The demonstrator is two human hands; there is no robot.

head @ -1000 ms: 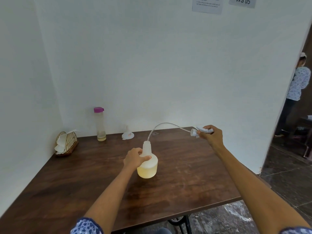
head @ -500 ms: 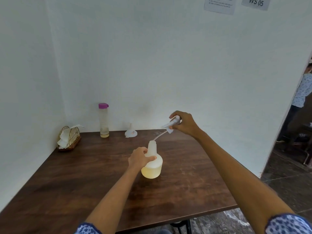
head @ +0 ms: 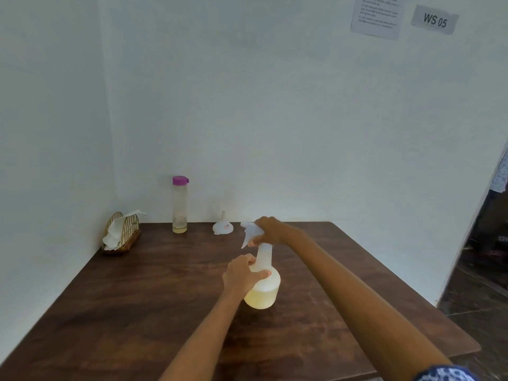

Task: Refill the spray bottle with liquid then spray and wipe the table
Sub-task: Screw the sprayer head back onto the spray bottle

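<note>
- Nearest the camera, two bare forearms reach in from the bottom edge, and a scrap of blue patterned sleeve (head: 445,373) peeks in at the lower right corner.
- Below centre of the frame, the left hand (head: 242,276) wraps its fingers and thumb round the shoulder and neck of the spray bottle (head: 262,287), holding it upright on the dark wooden table (head: 137,312).
- The bottle is translucent white, with pale yellow liquid filling its round lower part.
- Just above, the right hand (head: 268,231) is curled round the white spray head (head: 250,232), which sits at the top of the bottle's neck; whether it is seated or screwed down cannot be told from here.
- The nozzle and trigger of that head point toward the left of the frame.
- Further back, slightly left of the right hand, a small white funnel (head: 222,226) stands mouth-down on the table, spout up.
- Left of it, near the back edge, a tall clear bottle with a purple cap (head: 180,206) stands upright, a little yellowish liquid at its bottom.
- At the far left of the table, a gold wire holder (head: 122,232) carries white paper napkins (head: 111,235).
- On the white wall, upper right of the frame, hang a printed sheet (head: 378,15) and a label reading "WS 05" (head: 434,20).
</note>
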